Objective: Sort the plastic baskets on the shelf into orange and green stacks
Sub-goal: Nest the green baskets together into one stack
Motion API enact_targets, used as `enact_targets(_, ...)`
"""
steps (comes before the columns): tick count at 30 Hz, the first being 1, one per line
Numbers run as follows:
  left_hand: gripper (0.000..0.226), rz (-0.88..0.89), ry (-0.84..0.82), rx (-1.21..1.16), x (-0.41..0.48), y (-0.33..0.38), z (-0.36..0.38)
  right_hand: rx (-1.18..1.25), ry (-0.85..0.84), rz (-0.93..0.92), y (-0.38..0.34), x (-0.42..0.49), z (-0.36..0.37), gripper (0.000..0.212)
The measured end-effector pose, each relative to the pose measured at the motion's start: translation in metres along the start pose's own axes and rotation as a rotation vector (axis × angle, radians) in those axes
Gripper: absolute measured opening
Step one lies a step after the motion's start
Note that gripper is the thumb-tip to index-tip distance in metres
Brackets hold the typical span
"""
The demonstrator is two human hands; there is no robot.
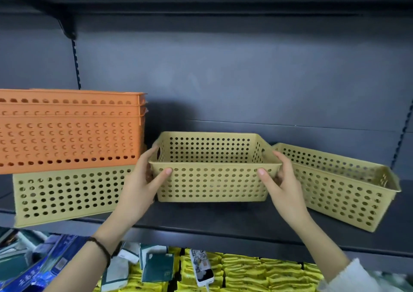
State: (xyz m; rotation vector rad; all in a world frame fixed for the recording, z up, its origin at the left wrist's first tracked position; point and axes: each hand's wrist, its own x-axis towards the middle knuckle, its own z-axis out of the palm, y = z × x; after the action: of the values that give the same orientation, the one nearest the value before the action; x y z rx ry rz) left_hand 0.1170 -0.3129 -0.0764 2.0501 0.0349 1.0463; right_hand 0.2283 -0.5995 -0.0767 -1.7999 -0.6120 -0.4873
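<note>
Presently, in the head view, the left hand (138, 186) and the right hand (283, 184) grip the middle green basket (212, 179) by its two ends, thumbs pressed on the near wall and fingers wrapped round the short sides. The basket is at the centre of the shelf (212, 218); whether it rests on the board or is just clear of it cannot be told. To the left, the orange stack (67, 130) sits on top of another green basket (67, 195), so that side is not yet sorted. The main hazard is here: the left hand works just beside the stack's right end, and a knock, or a later tug at the basket underneath, could tip the orange ones forward. To the right, a third green basket (339, 186) lies askew, its near corner close to the shelf's front edge. Nesting the held basket into it off-square could jam the rims or push it over the edge onto the yellow packets (245, 271) below.
</note>
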Motion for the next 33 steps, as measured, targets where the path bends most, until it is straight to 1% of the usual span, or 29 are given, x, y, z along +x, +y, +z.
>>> enact_targets(2, 0.062, 0.063, 0.042, -0.04, 0.005, 0.017, 0.001, 0.033, 0.053, -0.06, -0.006, 0.008, -0.007, 0.061)
enact_targets(5, 0.061, 0.113, 0.052, -0.145, 0.022, 0.04, 0.012, 0.031, 0.145, -0.141, -0.013, 0.025, -0.026, 0.054)
enact_targets(9, 0.063, 0.119, -0.061, -0.335, 0.062, 0.054, 0.051, -0.013, 0.288, -0.215, -0.018, 0.041, -0.066, 0.045)
enact_targets(11, 0.066, 0.11, -0.102, -0.407, 0.082, 0.063, 0.082, -0.068, 0.373, -0.213, -0.015, 0.045, -0.088, 0.043)
enact_targets(14, 0.069, 0.05, -0.161, -0.532, 0.102, 0.084, 0.137, -0.137, 0.471, -0.173, -0.004, 0.046, -0.123, 0.042)
enact_targets(19, 0.068, -0.032, -0.259, -0.709, 0.109, 0.106, 0.221, -0.229, 0.598, -0.106, 0.023, 0.036, -0.173, 0.039)
enact_targets(23, 0.064, -0.091, -0.341, -0.714, 0.105, 0.1, 0.258, -0.262, 0.597, -0.025, 0.044, 0.029, -0.193, 0.042)
enact_targets(26, 0.059, -0.089, -0.353, -0.694, 0.1, 0.09, 0.261, -0.294, 0.55, -0.013, 0.054, 0.023, -0.19, 0.048)
enact_targets(29, 0.053, -0.075, -0.327, -0.697, 0.094, 0.076, 0.251, -0.305, 0.475, -0.023, 0.062, 0.021, -0.18, 0.053)
enact_targets(33, 0.053, -0.098, -0.241, -0.687, 0.086, 0.054, 0.225, -0.382, 0.374, -0.047, 0.073, 0.026, -0.16, 0.058)
